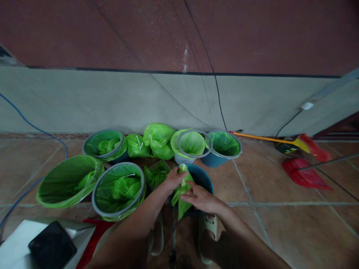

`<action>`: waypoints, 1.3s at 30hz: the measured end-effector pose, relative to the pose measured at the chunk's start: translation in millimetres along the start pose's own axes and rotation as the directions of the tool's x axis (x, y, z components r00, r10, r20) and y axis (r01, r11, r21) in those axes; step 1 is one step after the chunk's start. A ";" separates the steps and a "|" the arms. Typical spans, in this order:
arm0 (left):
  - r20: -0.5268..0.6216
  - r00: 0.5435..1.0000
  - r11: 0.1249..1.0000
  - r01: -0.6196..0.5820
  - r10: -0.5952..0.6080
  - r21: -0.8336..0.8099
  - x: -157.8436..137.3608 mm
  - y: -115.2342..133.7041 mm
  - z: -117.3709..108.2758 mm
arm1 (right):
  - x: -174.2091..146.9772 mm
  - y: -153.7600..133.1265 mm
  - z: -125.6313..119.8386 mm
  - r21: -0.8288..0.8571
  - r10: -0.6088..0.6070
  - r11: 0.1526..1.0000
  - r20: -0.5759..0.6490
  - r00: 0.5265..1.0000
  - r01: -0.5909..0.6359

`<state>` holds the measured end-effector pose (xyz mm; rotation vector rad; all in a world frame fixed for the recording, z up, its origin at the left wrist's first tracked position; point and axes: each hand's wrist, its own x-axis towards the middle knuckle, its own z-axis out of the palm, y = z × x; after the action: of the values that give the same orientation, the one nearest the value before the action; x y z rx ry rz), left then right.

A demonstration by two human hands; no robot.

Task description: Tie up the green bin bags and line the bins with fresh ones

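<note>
Handling green bag (184, 186) — both hands (173, 180) (201, 197)

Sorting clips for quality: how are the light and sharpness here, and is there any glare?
Head view: light is dim and flat, without strong glare; the floor between the slippers is in deep shade. Head view: the left hand, right hand and green bag are readable but soft; the red dustpan looks smeared, and the bottom right corner is blurred.

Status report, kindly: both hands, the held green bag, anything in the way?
Left hand pinching top of green bag; right hand at its side. Bag over blue bin. Nothing visibly blocking either hand.
</note>
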<state>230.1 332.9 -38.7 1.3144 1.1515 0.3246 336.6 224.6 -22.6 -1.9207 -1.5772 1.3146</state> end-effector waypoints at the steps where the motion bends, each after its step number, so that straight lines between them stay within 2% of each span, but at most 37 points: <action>1: 0.079 0.996 0.991 0.041 -0.032 -0.125 -1.0 -3.5 5.1 | 1.8 0.6 2.8 -0.013 0.000 1.000 -0.031 1.000 0.000; 3: 0.205 0.977 0.960 0.113 -0.061 -0.255 -3.6 -8.9 11.8 | 7.7 5.7 8.7 -0.117 0.035 0.992 -0.121 0.992 -0.049; 5: 0.257 0.963 0.955 0.151 -0.083 -0.255 -5.1 -14.1 16.0 | 15.4 14.2 13.3 -0.218 0.118 0.962 -0.207 0.971 -0.164; 7: 0.252 0.963 0.978 0.135 -0.092 -0.158 -4.9 -21.0 19.2 | 22.8 23.5 14.6 -0.255 0.187 0.933 -0.256 0.948 -0.253; 9: 0.223 0.973 0.998 0.060 -0.058 0.000 -3.6 -28.9 21.1 | 27.9 30.9 12.2 -0.248 0.184 0.935 -0.276 0.943 -0.255; 11: 0.200 0.980 0.980 -0.049 0.010 0.191 -2.7 -35.4 21.1 | 30.4 34.8 7.1 -0.241 0.156 0.943 -0.288 0.945 -0.229; 13: 0.200 0.977 0.911 -0.142 0.067 0.388 -3.0 -38.2 18.6 | 30.6 35.4 0.2 -0.250 0.121 0.948 -0.289 0.950 -0.197; 15: 0.181 0.978 0.783 -0.195 0.108 0.591 -4.1 -36.2 13.2 | 29.2 34.6 -7.9 -0.270 0.092 0.948 -0.270 0.958 -0.167; 17: 0.114 0.982 0.606 -0.181 0.148 0.775 -4.2 -29.6 4.1 | 26.2 35.7 -17.1 -0.279 0.080 0.949 -0.228 0.970 -0.144; 19: 0.038 0.981 0.468 -0.126 0.193 0.875 -2.6 -19.9 -8.2 | 21.4 41.1 -27.0 -0.291 0.100 0.946 -0.165 0.981 -0.146; 22: -0.058 0.966 0.405 -0.050 0.251 0.913 1.8 -5.0 -27.5 | 11.0 55.7 -40.5 -0.334 0.202 0.923 0.000 0.979 -0.191; 24: -0.130 0.941 0.374 0.003 0.314 0.928 3.8 1.6 -35.0 | 4.4 64.0 -46.1 -0.346 0.323 0.900 0.126 0.938 -0.263; 26: -0.159 0.921 0.353 0.025 0.357 0.935 4.2 3.7 -35.0 | 1.1 66.6 -47.3 -0.379 0.373 0.879 0.173 0.911 -0.288; 27: -0.149 0.920 0.350 0.014 0.362 0.937 4.0 3.1 -32.5 | 1.3 65.5 -46.0 -0.404 0.354 0.873 0.143 0.924 -0.272; 30: -0.043 0.932 0.365 -0.098 0.359 0.926 3.4 -3.2 -20.3 | 9.9 56.6 -35.5 -0.456 0.206 0.860 -0.103 0.973 -0.231; 32: 0.024 0.920 0.397 -0.192 0.391 0.898 3.8 -9.3 -12.8 | 19.4 51.9 -25.8 -0.430 0.139 0.870 -0.253 0.957 -0.240; 33: 0.049 0.906 0.416 -0.240 0.421 0.877 4.1 -12.3 -9.9 | 24.1 51.1 -21.4 -0.416 0.129 0.875 -0.291 0.948 -0.247; 36: 0.046 0.859 0.474 -0.324 0.509 0.819 2.5 -18.4 -2.6 | 35.2 55.1 -13.6 -0.386 0.159 0.884 -0.282 0.946 -0.263; 39: 0.035 0.839 0.502 -0.357 0.543 0.787 -6.1 -18.2 6.6 | 40.7 62.1 -14.3 -0.340 0.183 0.897 -0.296 0.938 -0.282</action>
<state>225.4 319.0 -52.7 2.4444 1.1456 0.3786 383.4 244.5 -78.5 -2.4697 -1.5902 0.8297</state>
